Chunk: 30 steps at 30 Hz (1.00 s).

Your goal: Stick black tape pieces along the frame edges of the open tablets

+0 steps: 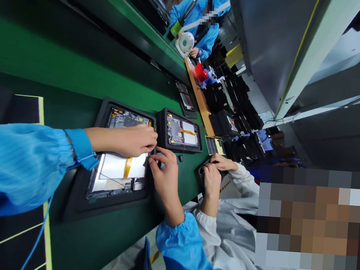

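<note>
An opened tablet (137, 169) lies in a black foam tray (79, 202), its circuit board, white battery and orange ribbon cable exposed. From the left, my left hand (128, 140) reaches across it, fingers curled down at the tablet's right edge; whatever they hold is hidden. A blue strap circles that wrist. My right hand (166, 171) is beside the same edge, thumb and forefinger apart at the tray's rim, with no held thing visible. Just beyond, a second opened tablet (175, 130) rests in its own foam tray (162, 129).
A small black piece (181, 158) lies on the green bench (113, 249). Black sheets with yellow-green borders (9, 238) are at left. Another person's hands (214, 174) work close on the right. Farther off are a third device (185, 98), a white fan (185, 43) and another worker (208, 38).
</note>
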Each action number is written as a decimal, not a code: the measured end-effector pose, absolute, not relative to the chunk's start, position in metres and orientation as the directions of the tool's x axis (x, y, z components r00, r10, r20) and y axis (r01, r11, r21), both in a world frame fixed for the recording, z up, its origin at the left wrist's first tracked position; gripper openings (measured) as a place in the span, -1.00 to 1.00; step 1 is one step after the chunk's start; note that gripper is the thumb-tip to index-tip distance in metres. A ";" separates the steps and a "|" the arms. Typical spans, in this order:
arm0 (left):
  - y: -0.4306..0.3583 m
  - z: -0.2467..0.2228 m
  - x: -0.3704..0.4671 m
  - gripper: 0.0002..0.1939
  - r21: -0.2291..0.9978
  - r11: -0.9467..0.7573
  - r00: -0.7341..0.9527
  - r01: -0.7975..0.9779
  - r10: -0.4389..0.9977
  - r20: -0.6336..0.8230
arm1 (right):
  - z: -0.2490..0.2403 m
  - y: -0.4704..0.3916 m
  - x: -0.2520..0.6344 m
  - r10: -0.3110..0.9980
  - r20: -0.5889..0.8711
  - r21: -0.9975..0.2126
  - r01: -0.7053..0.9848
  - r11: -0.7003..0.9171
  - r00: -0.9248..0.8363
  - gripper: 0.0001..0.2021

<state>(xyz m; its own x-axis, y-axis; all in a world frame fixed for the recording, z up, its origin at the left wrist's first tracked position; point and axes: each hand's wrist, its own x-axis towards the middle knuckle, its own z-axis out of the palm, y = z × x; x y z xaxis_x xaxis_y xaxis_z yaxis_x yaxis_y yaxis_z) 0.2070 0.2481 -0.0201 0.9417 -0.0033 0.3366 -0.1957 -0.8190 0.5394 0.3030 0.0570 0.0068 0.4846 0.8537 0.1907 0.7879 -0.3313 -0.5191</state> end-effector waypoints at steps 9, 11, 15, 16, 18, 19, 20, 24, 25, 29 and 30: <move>0.247 -0.017 0.207 -0.77 0.546 -0.819 0.950 -0.177 0.003 0.313 | -0.003 0.060 0.295 0.815 0.274 -0.556 0.776 -0.299 0.510 -0.86; 0.247 -0.017 0.207 -0.77 0.553 -0.814 0.950 -0.176 0.007 0.313 | -0.005 0.059 0.293 0.819 0.297 -0.545 0.792 -0.276 0.490 -0.87; 0.247 -0.018 0.207 -0.78 0.573 -0.799 0.949 -0.182 0.010 0.316 | -0.005 0.056 0.293 0.822 0.304 -0.590 0.773 -0.234 0.481 -0.85; 0.247 -0.018 0.207 -0.78 0.577 -0.796 0.949 -0.183 0.010 0.315 | -0.005 0.055 0.294 0.819 0.297 -0.613 0.756 -0.231 0.490 -0.84; 0.248 -0.018 0.206 -0.79 0.578 -0.796 0.950 -0.181 0.009 0.311 | -0.004 0.052 0.296 0.808 0.284 -0.646 0.726 -0.236 0.515 -0.84; 0.248 -0.018 0.206 -0.79 0.577 -0.797 0.952 -0.178 0.009 0.306 | -0.003 0.051 0.297 0.803 0.281 -0.653 0.718 -0.241 0.525 -0.84; 0.248 -0.018 0.206 -0.80 0.576 -0.798 0.954 -0.175 0.009 0.301 | -0.002 0.050 0.297 0.800 0.279 -0.652 0.717 -0.248 0.531 -0.85; 0.247 -0.017 0.205 -0.80 0.583 -0.793 0.955 -0.175 0.008 0.298 | 0.000 0.050 0.294 0.805 0.304 -0.575 0.772 -0.272 0.510 -0.86; 0.247 -0.017 0.204 -0.79 0.586 -0.791 0.954 -0.176 0.011 0.301 | 0.001 0.051 0.293 0.809 0.325 -0.536 0.800 -0.269 0.490 -0.85; 0.247 -0.016 0.204 -0.79 0.585 -0.792 0.952 -0.176 0.014 0.306 | 0.004 0.053 0.287 0.844 0.386 -0.354 0.905 -0.237 0.372 -0.80; 0.247 -0.016 0.204 -0.79 0.583 -0.794 0.953 -0.175 0.012 0.304 | 0.005 0.054 0.286 0.854 0.381 -0.324 0.916 -0.235 0.354 -0.79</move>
